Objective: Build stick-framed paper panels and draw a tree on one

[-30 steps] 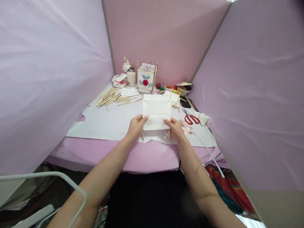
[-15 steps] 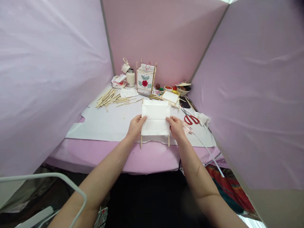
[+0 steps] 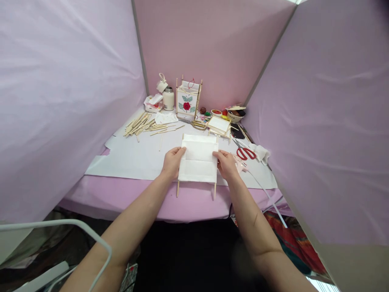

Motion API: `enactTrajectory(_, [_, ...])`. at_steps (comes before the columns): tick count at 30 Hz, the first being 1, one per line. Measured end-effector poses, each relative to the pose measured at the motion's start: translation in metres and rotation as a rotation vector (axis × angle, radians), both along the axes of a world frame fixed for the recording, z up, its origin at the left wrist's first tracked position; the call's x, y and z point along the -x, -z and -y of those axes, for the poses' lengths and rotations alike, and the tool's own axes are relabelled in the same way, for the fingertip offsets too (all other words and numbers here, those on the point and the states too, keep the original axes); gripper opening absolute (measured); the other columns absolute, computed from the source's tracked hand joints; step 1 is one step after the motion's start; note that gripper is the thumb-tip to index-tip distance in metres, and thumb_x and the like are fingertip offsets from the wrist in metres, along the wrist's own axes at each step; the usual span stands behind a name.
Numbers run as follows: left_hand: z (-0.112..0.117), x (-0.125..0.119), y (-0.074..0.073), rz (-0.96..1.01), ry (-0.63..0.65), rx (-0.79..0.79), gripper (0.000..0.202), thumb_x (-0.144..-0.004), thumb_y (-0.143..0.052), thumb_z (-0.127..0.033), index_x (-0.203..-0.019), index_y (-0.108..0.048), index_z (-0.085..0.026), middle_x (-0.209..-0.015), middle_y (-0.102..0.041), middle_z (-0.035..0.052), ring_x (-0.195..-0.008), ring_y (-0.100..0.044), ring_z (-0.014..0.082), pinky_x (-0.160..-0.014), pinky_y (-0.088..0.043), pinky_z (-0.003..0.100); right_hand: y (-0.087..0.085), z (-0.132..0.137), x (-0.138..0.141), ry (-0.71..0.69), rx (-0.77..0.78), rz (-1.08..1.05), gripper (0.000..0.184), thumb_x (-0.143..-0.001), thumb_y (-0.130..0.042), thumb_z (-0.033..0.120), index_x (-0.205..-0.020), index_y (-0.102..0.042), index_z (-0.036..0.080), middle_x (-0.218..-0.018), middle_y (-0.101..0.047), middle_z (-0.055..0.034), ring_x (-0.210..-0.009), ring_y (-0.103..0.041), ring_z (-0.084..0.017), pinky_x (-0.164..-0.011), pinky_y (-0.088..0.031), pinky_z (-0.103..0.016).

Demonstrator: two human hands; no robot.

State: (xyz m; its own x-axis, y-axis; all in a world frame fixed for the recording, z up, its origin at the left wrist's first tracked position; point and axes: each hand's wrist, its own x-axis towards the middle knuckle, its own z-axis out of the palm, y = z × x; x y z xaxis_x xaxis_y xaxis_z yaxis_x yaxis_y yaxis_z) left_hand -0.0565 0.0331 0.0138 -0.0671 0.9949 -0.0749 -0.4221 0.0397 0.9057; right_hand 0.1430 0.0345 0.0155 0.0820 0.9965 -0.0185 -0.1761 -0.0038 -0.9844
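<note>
Two bare hands held a paper-covered stick frame (image 3: 198, 160) above a large white paper sheet (image 3: 127, 162), which lay on a pink table cover (image 3: 121, 194). The left hand (image 3: 173, 162) gripped the frame's left side, its fingers (image 3: 179, 151) closed against the edge. The right hand (image 3: 225, 165) gripped the right side in the same way, its fingers (image 3: 219, 154) pressing at the edge. Two wooden legs (image 3: 178, 188) stuck out from the frame's near end, reaching past the sheet's near edge and over the pink cover.

Far and to the left of the hands lay a loose pile of wooden sticks (image 3: 136, 123). Straight ahead, against the far pink wall (image 3: 212, 48), a finished panel with a red flower (image 3: 186, 99) stood upright beside a white flask (image 3: 168, 99). To the right of that panel, a smaller white frame (image 3: 218, 125) lay flat, and a bowl (image 3: 234, 115) sat farther right. Red-handled scissors (image 3: 245, 153) lay just beyond the right hand, near a crumpled white cloth (image 3: 261, 154).
</note>
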Motion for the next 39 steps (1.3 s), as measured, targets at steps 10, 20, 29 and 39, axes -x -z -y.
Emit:
enactTrajectory(10, [0.000,0.002,-0.001,-0.005,-0.053,0.005,0.039,-0.059,-0.083,-0.048,-0.073,-0.065,-0.016,-0.063,-0.062,-0.0016,-0.055,-0.055,0.0123,-0.051,-0.044,0.024,-0.007,0.002,0.004,-0.007,0.012,-0.010,0.026,-0.064,-0.072,0.035,-0.057,-0.051,0.021,-0.054,-0.047,0.0050,-0.051,-0.041,-0.010,-0.048,-0.033,-0.024])
enactTrajectory(20, [-0.002,0.003,0.002,-0.016,-0.074,0.021,0.033,-0.064,-0.082,-0.041,-0.077,-0.068,-0.015,-0.066,-0.066,-0.0001,-0.055,-0.058,0.0129,-0.052,-0.045,0.023,-0.009,-0.001,0.008,0.000,0.030,-0.079,0.022,-0.063,-0.073,0.031,-0.057,-0.056,0.019,-0.053,-0.050,0.0069,-0.049,-0.043,-0.007,-0.047,-0.033,-0.021])
enactTrajectory(29, [-0.001,0.009,-0.013,0.057,0.185,0.156,0.047,-0.091,-0.056,-0.061,-0.101,-0.063,-0.015,-0.080,-0.075,0.0087,-0.072,-0.072,0.0212,-0.067,-0.055,0.030,-0.013,-0.019,-0.001,0.230,-0.006,-0.388,0.009,-0.084,-0.060,0.027,-0.083,-0.066,0.020,-0.078,-0.075,0.0011,-0.078,-0.070,-0.014,-0.079,-0.057,-0.025])
enactTrajectory(39, [-0.003,-0.003,0.003,-0.033,0.315,0.190,0.039,-0.094,-0.060,-0.050,-0.110,-0.062,-0.014,-0.116,-0.071,0.0182,-0.098,-0.072,0.0234,-0.087,-0.056,0.034,-0.017,-0.026,-0.011,0.384,-0.065,-0.923,0.037,-0.105,-0.032,0.024,-0.111,-0.068,0.018,-0.105,-0.079,-0.0043,-0.106,-0.071,-0.011,-0.108,-0.049,-0.034])
